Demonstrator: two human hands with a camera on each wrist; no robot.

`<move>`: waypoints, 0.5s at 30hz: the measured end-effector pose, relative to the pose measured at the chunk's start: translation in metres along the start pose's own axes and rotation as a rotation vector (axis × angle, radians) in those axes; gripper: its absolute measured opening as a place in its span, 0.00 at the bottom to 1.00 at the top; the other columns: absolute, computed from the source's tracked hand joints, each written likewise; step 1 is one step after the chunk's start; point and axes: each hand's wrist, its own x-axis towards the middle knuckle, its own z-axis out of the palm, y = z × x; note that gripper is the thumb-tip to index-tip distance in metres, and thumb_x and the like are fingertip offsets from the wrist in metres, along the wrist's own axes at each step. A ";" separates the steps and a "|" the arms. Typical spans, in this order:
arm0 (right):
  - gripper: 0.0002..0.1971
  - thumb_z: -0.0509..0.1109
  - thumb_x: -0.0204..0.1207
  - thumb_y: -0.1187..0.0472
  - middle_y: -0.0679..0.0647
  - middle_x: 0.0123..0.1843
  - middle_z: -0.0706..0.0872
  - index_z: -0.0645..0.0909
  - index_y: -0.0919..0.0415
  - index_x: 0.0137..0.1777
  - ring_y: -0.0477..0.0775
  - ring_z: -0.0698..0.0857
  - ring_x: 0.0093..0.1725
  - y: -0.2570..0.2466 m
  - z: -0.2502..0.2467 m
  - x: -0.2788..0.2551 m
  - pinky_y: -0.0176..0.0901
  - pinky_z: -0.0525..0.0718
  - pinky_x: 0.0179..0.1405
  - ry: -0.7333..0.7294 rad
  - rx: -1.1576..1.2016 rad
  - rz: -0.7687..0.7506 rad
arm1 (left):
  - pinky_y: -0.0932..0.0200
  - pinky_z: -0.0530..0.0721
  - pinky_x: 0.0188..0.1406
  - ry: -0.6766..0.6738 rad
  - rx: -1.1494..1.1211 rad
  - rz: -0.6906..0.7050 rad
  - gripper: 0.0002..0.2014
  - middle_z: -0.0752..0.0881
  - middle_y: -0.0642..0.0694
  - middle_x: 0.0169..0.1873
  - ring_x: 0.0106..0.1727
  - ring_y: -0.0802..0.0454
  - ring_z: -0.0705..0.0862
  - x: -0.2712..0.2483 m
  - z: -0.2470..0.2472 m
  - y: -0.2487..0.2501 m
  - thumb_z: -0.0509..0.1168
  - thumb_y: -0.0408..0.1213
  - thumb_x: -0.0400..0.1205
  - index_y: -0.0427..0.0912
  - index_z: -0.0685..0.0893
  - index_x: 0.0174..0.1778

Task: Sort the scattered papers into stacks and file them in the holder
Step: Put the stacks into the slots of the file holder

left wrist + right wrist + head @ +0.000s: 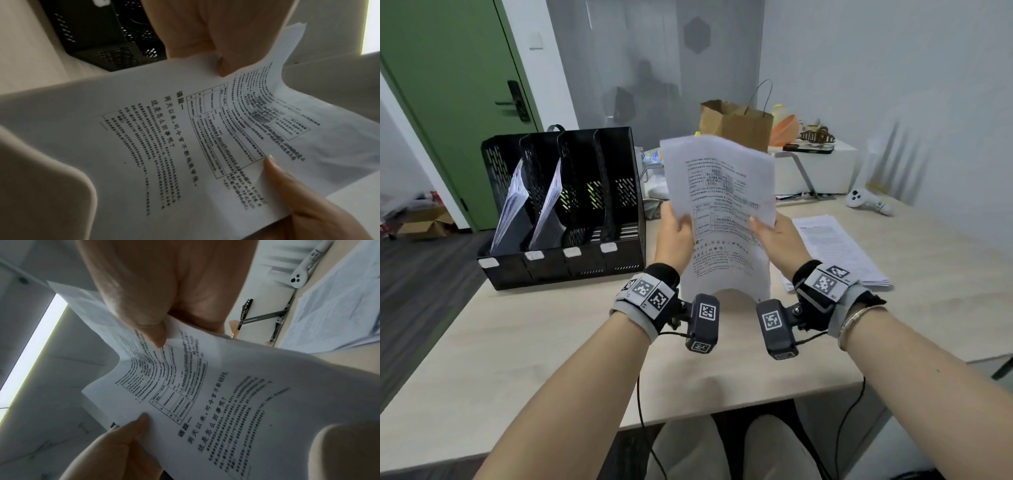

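Observation:
I hold a thin stack of printed white papers (722, 212) upright above the table, its top bending back. My left hand (674, 233) pinches the stack's left edge, thumb on the front. My right hand (774, 236) pinches the right edge the same way. The wrist views show the papers (185, 146) (226, 402) close up, with both thumbs on the printed face. The black mesh file holder (565, 205) stands to the left on the table; paper bundles lean in its two left slots, and the other slots look empty. Another paper stack (839, 250) lies flat to the right.
The light wooden table (551, 342) ends just in front of my knees. Behind the papers stand a brown paper bag (736, 123) and a white box (818, 168). A white controller (869, 202) lies at the far right. A green door (448, 102) is at the left.

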 end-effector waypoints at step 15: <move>0.15 0.61 0.84 0.64 0.50 0.58 0.84 0.79 0.63 0.67 0.48 0.84 0.57 -0.003 -0.014 0.004 0.40 0.80 0.60 0.061 0.038 -0.011 | 0.54 0.81 0.52 0.072 -0.006 0.001 0.11 0.79 0.55 0.45 0.49 0.56 0.82 0.014 -0.006 -0.001 0.57 0.43 0.86 0.40 0.69 0.57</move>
